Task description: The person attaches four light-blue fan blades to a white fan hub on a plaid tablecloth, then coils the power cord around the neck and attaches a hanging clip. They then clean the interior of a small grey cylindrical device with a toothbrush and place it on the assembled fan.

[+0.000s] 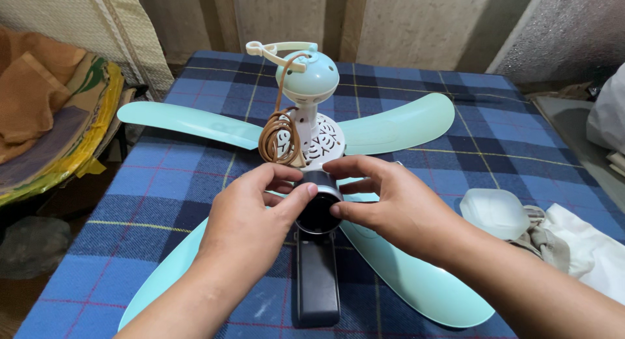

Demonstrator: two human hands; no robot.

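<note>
Four pale green blades spread from a small ceiling fan (306,127) lying on a blue plaid cloth (508,137) over the table, bare walls behind. Its edges show left and upper right. At centre frame, left hand (250,212) and right hand (397,205) pinch a dark cylindrical unit (318,209), fingers curled around its rim. A translucent box (495,212) lies right, a coiled brown cord (280,140) just above.

Pale green fan blades (189,121) are spreading across the desk (508,137), blocking the middle; its far right corner is lying open.
</note>
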